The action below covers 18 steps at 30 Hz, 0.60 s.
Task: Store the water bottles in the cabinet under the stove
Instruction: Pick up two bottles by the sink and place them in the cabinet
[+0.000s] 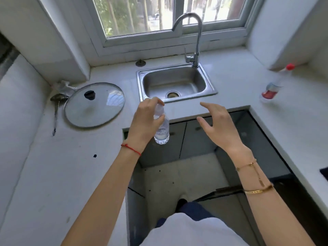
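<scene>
Clearly the left hand (145, 119) has a small clear water bottle (161, 129) by its top: the fingers curl around the cap and neck, and the body hangs down from them, upright, in the air in front of the counter edge and just before the sink (177, 82). The bottle looks full or almost full, so I judge it has some weight for its size — not heavy, but enough to swing when it is held only at the neck. Its thin plastic wall is probably soft and would dent under a hard squeeze, and it may be a little slippery. The neck and cap are the stiffest part, so this hold seems safe for carrying; to set it down in a low cabinet, a grasp around the middle of the body would give more control.

The right hand (217, 125) holds nothing: its fingers are spread and lightly bent, hovering near the bottle but apart from it.

A second bottle (274, 86), with a red cap and red label, is on the counter (230, 82) at the far right — it looks blurred, so I cannot tell more. Below the counter are dark cabinet doors (186, 139), which look closed. A glass lid (94, 104) lies on the left.
</scene>
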Motion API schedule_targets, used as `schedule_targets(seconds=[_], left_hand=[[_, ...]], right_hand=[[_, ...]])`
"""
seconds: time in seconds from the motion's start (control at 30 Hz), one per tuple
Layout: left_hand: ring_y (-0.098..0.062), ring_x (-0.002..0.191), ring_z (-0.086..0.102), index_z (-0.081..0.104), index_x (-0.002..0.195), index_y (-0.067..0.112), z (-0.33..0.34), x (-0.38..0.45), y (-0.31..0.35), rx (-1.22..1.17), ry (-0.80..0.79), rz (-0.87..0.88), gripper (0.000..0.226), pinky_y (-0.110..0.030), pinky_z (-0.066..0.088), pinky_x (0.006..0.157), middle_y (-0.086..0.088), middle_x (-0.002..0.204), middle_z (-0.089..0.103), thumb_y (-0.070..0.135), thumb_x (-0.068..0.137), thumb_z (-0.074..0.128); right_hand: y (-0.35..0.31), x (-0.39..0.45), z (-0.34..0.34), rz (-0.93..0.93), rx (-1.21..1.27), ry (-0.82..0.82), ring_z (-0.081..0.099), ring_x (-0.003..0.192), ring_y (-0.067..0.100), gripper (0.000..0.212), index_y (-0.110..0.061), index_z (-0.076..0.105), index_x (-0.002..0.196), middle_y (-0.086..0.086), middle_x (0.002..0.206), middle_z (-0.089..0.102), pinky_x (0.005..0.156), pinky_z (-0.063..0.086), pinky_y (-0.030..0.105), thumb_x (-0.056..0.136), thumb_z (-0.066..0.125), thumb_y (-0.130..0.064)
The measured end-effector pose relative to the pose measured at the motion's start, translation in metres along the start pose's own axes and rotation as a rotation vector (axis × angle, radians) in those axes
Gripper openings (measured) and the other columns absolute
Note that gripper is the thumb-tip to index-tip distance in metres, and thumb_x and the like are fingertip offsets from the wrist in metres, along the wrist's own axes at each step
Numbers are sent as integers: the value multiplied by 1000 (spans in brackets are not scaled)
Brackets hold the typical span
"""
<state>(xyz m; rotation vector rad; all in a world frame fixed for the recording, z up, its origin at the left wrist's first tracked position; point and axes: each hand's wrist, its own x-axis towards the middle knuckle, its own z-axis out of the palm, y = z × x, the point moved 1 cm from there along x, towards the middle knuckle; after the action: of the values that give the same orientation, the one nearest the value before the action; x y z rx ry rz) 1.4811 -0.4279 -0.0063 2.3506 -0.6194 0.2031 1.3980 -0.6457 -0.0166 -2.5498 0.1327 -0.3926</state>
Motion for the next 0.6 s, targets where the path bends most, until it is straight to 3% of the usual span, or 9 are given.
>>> schedule_targets(seconds=[0.27, 0.43, 0.6], left_hand=[[-16, 76, 46, 62, 108, 13, 78, 100, 74, -121, -122, 211, 30, -28, 45, 70, -2, 96, 57, 7, 80, 72], [-17, 77, 49, 64, 110, 15, 124, 148, 113, -223, -163, 249, 32, -26, 45, 70, -4, 97, 60, 5, 80, 71], [-17, 77, 49, 63, 119, 13, 174, 199, 143, -252, -224, 270, 41, -24, 42, 74, -4, 100, 62, 8, 79, 71]], right_hand=[[100, 41, -69, 210, -80, 208, 46, 128, 25, 48, -11, 50, 136, 7, 135, 56, 109, 36, 37, 92, 61, -26], [157, 70, -107, 324, -108, 289, 47, 123, 29, 47, -11, 49, 136, 10, 131, 56, 106, 40, 41, 92, 59, -25], [213, 105, -137, 456, -157, 352, 40, 128, 32, 53, -10, 42, 141, 13, 137, 49, 105, 34, 38, 92, 58, -24]])
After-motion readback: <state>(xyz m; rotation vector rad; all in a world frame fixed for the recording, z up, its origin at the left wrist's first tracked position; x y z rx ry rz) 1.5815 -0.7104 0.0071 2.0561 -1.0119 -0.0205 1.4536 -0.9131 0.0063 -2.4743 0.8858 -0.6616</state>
